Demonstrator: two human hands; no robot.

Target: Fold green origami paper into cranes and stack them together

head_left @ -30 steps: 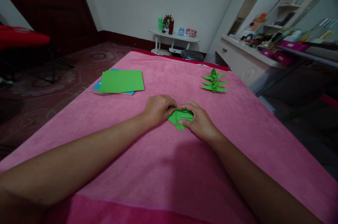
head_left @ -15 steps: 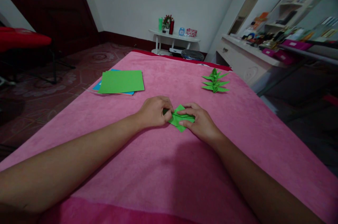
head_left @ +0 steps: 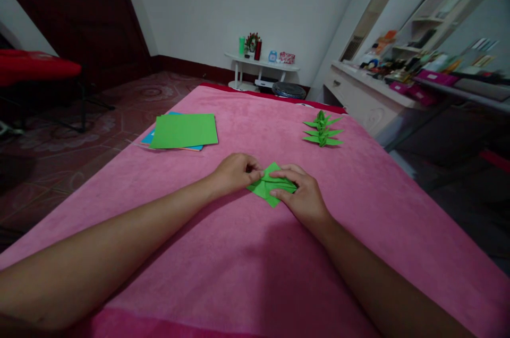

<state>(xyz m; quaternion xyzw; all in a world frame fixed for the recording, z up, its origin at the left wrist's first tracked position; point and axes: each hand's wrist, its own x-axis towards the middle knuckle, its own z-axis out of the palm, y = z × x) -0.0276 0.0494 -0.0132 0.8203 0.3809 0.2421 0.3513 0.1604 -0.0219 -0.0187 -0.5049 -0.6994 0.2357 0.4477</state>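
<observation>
A folded piece of green paper (head_left: 266, 189) lies on the pink cloth (head_left: 247, 253) in the middle of the table. My left hand (head_left: 235, 172) is curled and pinches the paper's left corner. My right hand (head_left: 300, 194) rests on the paper's right side, its fingers closed and pressing a fold, and hides that part. Both forearms reach in from the near edge.
A stack of flat sheets (head_left: 184, 131), green on top with blue beneath, lies at the far left of the cloth. Finished green folded shapes (head_left: 322, 129) sit at the far right. Beyond stand a white side table (head_left: 261, 64), a dresser (head_left: 368, 99) and a red chair (head_left: 35, 67).
My left hand slid a little to the left, uncovering more of the green paper. My right hand stayed pressed on its right side. The camera tilted slightly.
</observation>
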